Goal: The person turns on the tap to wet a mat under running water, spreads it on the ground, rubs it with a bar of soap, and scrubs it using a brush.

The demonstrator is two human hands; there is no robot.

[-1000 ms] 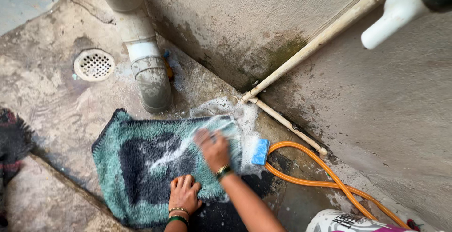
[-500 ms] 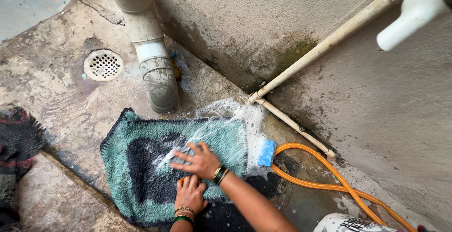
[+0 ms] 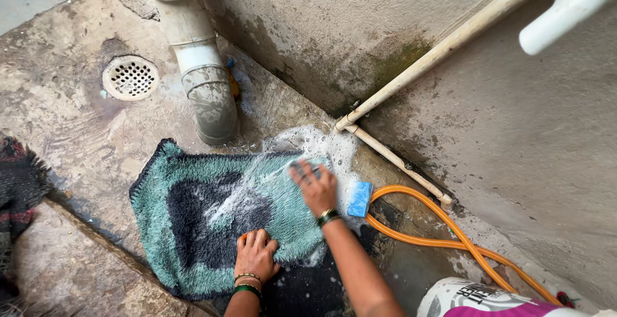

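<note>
On the wet concrete floor, close to the corner where two walls meet, lies a shaggy teal and dark grey mat (image 3: 212,217). Its long axis runs roughly from the floor's left side toward the wall corner. The right hand (image 3: 313,185) presses fingers-spread on the mat's far soapy end, over something blue-grey I cannot make out. The left hand (image 3: 256,253) rests flat, fingers loosely apart, on the mat's near edge, holding nothing. Foam (image 3: 315,143) gathers between mat and wall corner. Just right of the right wrist sits a blue sponge (image 3: 360,199), beside an orange hose (image 3: 450,240). A grey drainpipe (image 3: 205,85) stands beyond the mat, with a round floor drain (image 3: 130,77) on open floor further left.
</note>
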